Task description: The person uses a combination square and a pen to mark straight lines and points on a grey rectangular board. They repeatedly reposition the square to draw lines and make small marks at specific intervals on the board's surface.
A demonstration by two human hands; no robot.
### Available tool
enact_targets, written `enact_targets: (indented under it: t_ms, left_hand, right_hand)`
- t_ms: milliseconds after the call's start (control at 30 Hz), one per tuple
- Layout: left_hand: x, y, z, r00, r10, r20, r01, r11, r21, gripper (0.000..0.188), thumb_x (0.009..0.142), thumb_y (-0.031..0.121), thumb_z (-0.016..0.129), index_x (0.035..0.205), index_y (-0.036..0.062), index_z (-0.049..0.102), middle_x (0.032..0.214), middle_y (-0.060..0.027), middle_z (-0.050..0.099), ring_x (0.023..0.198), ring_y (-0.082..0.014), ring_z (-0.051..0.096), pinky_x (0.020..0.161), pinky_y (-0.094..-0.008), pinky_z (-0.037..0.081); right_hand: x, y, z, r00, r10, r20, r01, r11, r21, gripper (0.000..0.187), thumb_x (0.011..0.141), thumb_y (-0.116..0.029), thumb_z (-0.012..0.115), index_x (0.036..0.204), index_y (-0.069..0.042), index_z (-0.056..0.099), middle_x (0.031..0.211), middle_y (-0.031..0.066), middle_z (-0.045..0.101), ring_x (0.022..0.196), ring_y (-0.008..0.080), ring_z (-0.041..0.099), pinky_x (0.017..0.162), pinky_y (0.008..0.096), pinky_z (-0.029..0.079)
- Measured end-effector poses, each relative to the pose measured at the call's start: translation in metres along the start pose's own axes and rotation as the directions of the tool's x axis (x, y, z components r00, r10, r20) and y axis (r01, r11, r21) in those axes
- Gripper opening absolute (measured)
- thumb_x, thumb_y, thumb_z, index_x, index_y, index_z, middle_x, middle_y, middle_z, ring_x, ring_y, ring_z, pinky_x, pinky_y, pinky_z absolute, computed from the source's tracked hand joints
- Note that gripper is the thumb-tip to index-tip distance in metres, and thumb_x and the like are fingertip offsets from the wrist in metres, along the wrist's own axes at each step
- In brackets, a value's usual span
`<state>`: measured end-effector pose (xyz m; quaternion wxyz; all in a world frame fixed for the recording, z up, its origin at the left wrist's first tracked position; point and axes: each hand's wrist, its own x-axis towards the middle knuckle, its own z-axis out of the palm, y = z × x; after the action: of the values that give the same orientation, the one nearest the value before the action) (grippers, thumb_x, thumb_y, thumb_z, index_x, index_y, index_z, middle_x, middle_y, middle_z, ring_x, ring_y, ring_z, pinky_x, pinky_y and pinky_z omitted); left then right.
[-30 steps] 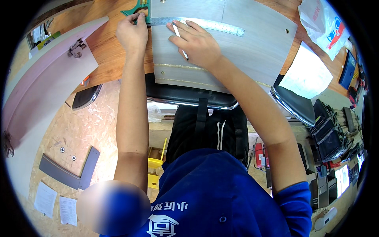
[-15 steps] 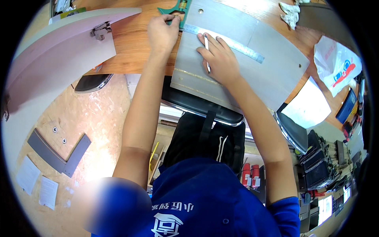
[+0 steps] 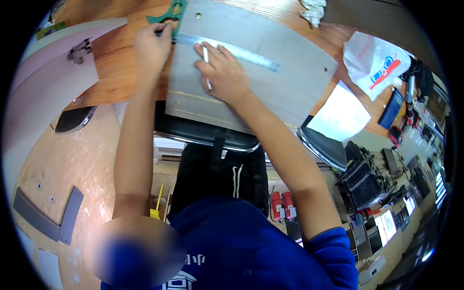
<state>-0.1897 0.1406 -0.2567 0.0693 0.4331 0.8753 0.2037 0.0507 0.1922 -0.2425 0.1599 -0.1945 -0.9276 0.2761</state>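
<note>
In the upper left of the frame, the person's left hand (image 3: 152, 46) is at the green head (image 3: 179, 20) of a measuring square, thumb and forefinger brought together on it. The square's steel ruler (image 3: 249, 56) runs from there across the upper middle of the frame, sloping down to the right, flat on a grey board (image 3: 275, 92). The right hand (image 3: 224, 75) rests near the ruler's middle, fingertips at its lower edge and slightly apart, with a white pen (image 3: 206, 60) clamped between thumb and fingers. The pen's upper end is near the ruler; the other end points down the frame.

The board lies on a wooden table (image 3: 113, 53), its lower edge above a black chair (image 3: 208, 137). A pale panel (image 3: 53, 75) with a metal hinge (image 3: 79, 50) stands at the left. Right of the board are a sheet of paper (image 3: 340, 113) and a plastic bag (image 3: 360, 53). Two red cylinders (image 3: 277, 208) show lower down, right of centre.
</note>
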Motion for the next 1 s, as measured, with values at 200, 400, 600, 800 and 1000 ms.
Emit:
enact_targets:
  t_ms: [200, 400, 600, 800, 1000]
  left_hand:
    - [-0.001, 0.009, 0.0, 0.99, -0.135, 0.05, 0.14, 0.983, -0.119, 0.034, 0.093, 0.035, 0.075, 0.101, 0.0022, 0.082, 0.089, -0.0206, 0.077, 0.083, -0.0358, 0.074, 0.076, -0.0432, 0.056]
    - [0.0, 0.001, -0.001, 0.985, -0.161, 0.062, 0.167, 0.98, -0.109, 0.035, 0.094, 0.039, 0.075, 0.103, 0.0059, 0.082, 0.084, -0.0185, 0.077, 0.079, -0.0343, 0.074, 0.074, -0.042, 0.057]
    - [0.004, 0.003, -0.001, 0.98, -0.164, 0.117, 0.167, 0.986, -0.023, 0.037, 0.094, 0.042, 0.073, 0.109, 0.0089, 0.083, 0.091, -0.0166, 0.079, 0.085, -0.0315, 0.076, 0.08, -0.0397, 0.057]
    - [0.005, 0.009, -0.006, 0.974, -0.184, 0.131, 0.184, 0.983, 0.013, 0.039, 0.095, 0.042, 0.073, 0.111, 0.0081, 0.082, 0.094, -0.0154, 0.08, 0.088, -0.0275, 0.077, 0.082, -0.0369, 0.057]
    - [0.005, 0.01, -0.005, 0.963, -0.223, 0.149, 0.226, 0.974, 0.002, 0.036, 0.096, 0.039, 0.075, 0.112, 0.0084, 0.082, 0.099, -0.0136, 0.082, 0.092, -0.0202, 0.078, 0.085, -0.0318, 0.057]
  right_hand:
    - [0.0, 0.002, -0.001, 0.997, -0.029, -0.067, 0.027, 0.999, -0.034, 0.029, 0.077, -0.011, 0.079, 0.101, -0.011, 0.063, 0.143, 0.0112, 0.066, 0.139, 0.0277, 0.058, 0.116, 0.0459, 0.046]
    - [-0.001, 0.0, 0.001, 0.99, -0.053, -0.128, 0.047, 0.997, -0.053, 0.029, 0.073, -0.009, 0.08, 0.097, -0.01, 0.065, 0.141, 0.0096, 0.068, 0.135, 0.0263, 0.061, 0.115, 0.045, 0.048]
    - [-0.004, 0.004, 0.005, 0.986, -0.042, -0.159, 0.037, 0.999, -0.033, 0.026, 0.076, -0.007, 0.077, 0.099, -0.01, 0.066, 0.139, 0.0092, 0.07, 0.134, 0.0269, 0.063, 0.116, 0.0451, 0.048]
    - [-0.004, 0.003, 0.007, 0.987, -0.038, -0.158, 0.03, 0.998, -0.054, 0.024, 0.077, -0.007, 0.076, 0.099, -0.011, 0.065, 0.141, 0.0081, 0.069, 0.135, 0.0258, 0.062, 0.116, 0.0449, 0.047]
    - [-0.004, 0.004, 0.009, 0.986, -0.042, -0.164, 0.031, 0.997, -0.067, 0.027, 0.072, -0.012, 0.081, 0.097, -0.012, 0.068, 0.138, 0.0085, 0.07, 0.134, 0.026, 0.062, 0.116, 0.0447, 0.048]
